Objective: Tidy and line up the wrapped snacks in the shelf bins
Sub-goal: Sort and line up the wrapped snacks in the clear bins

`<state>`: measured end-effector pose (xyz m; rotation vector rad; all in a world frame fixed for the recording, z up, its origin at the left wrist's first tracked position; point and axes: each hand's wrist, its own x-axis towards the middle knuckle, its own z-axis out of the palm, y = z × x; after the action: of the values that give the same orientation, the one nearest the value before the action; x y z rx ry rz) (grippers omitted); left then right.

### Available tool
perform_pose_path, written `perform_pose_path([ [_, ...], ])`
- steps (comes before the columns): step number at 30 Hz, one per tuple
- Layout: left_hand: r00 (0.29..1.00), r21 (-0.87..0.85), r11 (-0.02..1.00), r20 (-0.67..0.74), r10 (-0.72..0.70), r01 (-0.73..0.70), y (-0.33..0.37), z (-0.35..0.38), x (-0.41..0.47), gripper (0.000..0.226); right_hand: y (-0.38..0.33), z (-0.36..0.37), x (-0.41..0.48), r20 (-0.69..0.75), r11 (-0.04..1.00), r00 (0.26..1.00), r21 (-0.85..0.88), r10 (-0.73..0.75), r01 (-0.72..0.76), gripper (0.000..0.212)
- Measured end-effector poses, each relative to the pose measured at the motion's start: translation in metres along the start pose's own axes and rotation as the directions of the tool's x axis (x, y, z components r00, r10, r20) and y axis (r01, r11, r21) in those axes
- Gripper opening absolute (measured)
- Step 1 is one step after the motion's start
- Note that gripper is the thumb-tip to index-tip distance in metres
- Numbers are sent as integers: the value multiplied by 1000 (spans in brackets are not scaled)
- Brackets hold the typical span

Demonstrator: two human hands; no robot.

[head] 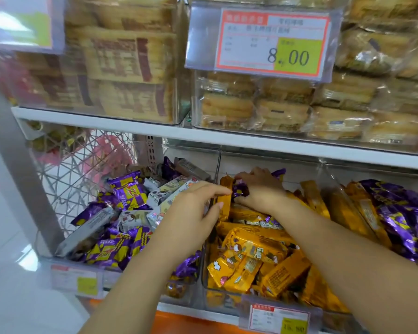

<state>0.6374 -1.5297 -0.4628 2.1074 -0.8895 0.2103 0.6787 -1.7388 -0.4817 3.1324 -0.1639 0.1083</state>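
Shop shelving fills the view, white boards carrying clear plastic bins, and the middle bin (204, 283) serves as the landmark. Nearest, on its front lip, hangs a price tag (279, 319). Inside it, orange-wrapped snacks (253, 249) lie jumbled at every angle. Over its left wall, the left hand (191, 210) has its fingers closed narrowly on an upright orange bar (225, 196), which stands against that wall. Just behind, in the bin's back left corner, the right hand (258, 189) pinches a purple wrapper (239, 190) that looks out of place among the orange.

To do this step well, I judge the purple piece should be lifted clear before the bar is let go, so the bar does not topple into the pile. It belongs with the purple snacks (121, 247) in the bin left of the landmark. Farthest, above the landmark, cakes (229, 109) sit stacked behind an 8.00 label (273, 42).
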Motion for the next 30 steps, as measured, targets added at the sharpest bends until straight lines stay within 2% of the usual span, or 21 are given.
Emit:
perform_pose_path([
  [7,1000,11,1000,-18,11,-11,-1,1,0,28,-6,3,0,-127,999,991,-4,-33,33,24],
  [13,999,64,997,-1,38,-38,2,8,3,27,-3,-16,-25,-231,985,972,170,51,-12,19],
  [16,999,92,995,-1,38,-37,6,8,1,27,0,-27,-54,-336,969,941,244,42,44,16],
  [22,999,119,992,8,44,-45,25,13,-9,26,13,-49,-113,-404,918,915,372,26,138,8],
  [26,997,141,987,31,70,-73,46,20,-11,25,34,-57,-147,-505,898,861,405,62,173,8],
  [30,991,123,985,69,115,-123,78,37,-4,27,57,-60,-178,-645,883,753,421,130,208,6],
])
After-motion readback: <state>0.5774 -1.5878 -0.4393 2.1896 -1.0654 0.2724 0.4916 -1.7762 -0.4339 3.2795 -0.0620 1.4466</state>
